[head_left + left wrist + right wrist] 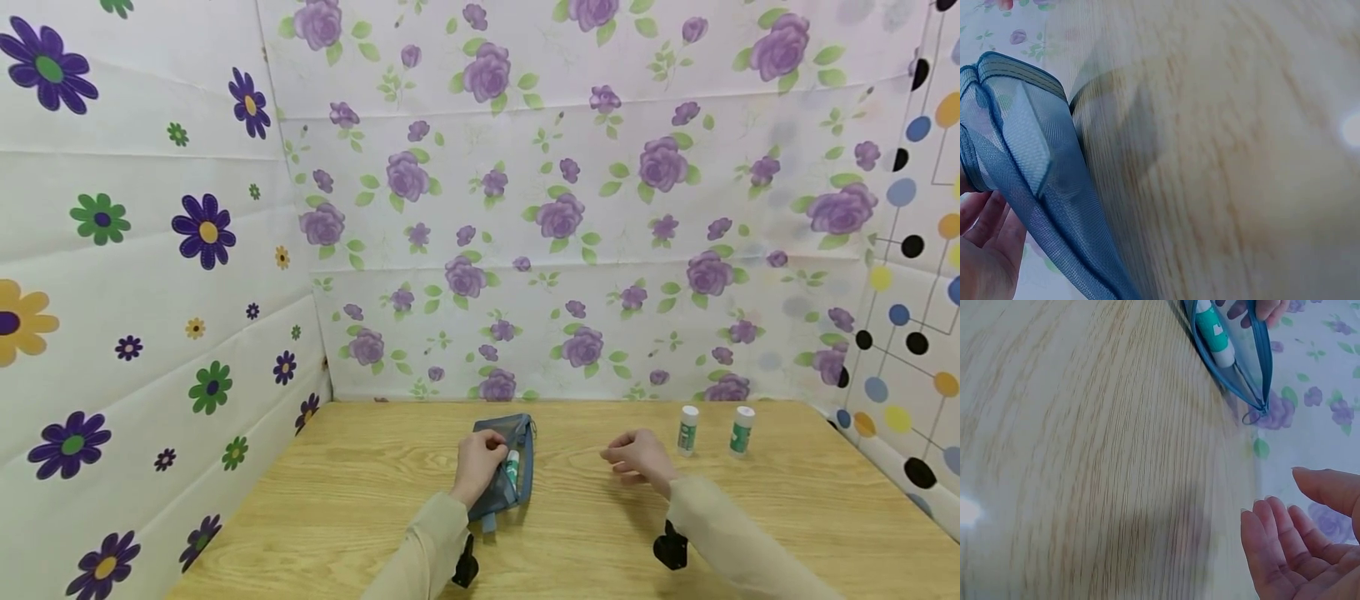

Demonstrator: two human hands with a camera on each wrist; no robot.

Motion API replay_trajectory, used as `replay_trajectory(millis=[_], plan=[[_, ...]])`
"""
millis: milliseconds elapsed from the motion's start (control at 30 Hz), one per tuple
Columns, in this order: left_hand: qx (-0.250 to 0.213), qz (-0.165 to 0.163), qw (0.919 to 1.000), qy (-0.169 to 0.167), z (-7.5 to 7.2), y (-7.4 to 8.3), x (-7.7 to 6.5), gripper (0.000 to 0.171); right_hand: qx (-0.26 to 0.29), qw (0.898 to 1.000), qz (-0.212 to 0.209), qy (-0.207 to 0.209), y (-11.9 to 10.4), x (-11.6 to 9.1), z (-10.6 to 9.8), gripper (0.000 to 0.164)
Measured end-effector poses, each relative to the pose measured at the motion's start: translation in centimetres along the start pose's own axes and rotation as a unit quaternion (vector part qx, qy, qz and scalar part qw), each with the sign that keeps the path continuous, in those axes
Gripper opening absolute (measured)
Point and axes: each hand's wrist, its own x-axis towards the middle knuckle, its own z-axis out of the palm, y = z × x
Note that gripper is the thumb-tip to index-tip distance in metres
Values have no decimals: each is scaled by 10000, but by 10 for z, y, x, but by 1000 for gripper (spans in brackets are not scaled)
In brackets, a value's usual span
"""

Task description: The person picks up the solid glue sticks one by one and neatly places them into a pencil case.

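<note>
My left hand (478,462) pinches the edge of a blue mesh zipper pouch (491,500) and holds its mouth apart. Inside the pouch lies a white and green glue stick (512,468), which also shows in the right wrist view (1215,334). In the left wrist view the pouch (1060,162) hides part of the left fingers (988,219). My right hand (639,460) hovers over the table between the pouch and two standing glue sticks; its fingers are relaxed, with nothing in them, as the right wrist view shows.
Two capped glue sticks, one (687,431) nearer the right hand and another (741,431) farther right, stand upright on the wooden table (360,475). Flowered cloth (450,208) hangs behind the table, with patterned cloth at both sides.
</note>
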Motion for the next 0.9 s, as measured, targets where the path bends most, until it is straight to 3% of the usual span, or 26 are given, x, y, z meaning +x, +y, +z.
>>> replay_trajectory(millis=[900], plan=[[-83,19,10000,-28,-2,2,-2,9,-243,9989,-215,327,19,-10,-65,31]])
